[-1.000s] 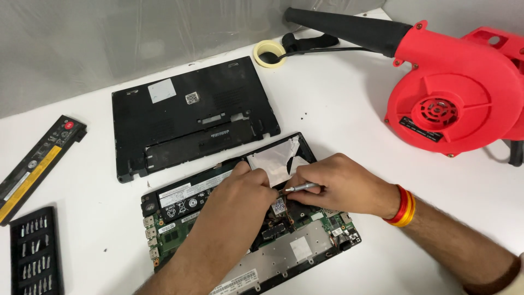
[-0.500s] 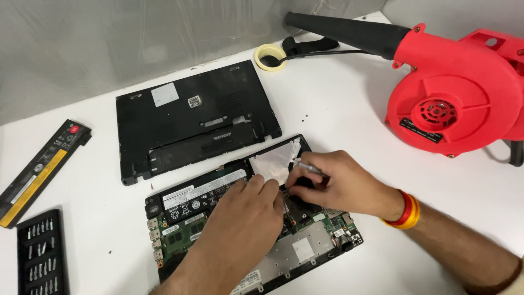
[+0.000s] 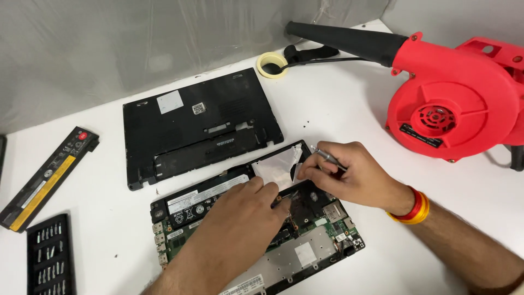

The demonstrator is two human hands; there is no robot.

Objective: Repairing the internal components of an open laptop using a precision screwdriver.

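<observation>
Fingers of the right hand (image 3: 349,176) pinch a screwdriver (image 3: 327,156); left hand (image 3: 240,218) rests flat, open, on the laptop (image 3: 305,257).

The left hand (image 3: 240,216) covers the middle of the opened laptop (image 3: 191,205). At 3 o'clock the red blower (image 3: 458,109) is cut by the edge; at 8 o'clock, so is the bit case (image 3: 49,257), its bits too small to tell.

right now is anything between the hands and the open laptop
Nothing visible. The left hand rests directly on the opened laptop, and the right hand, holding a slim metal tool, is down at its white patch.
</observation>
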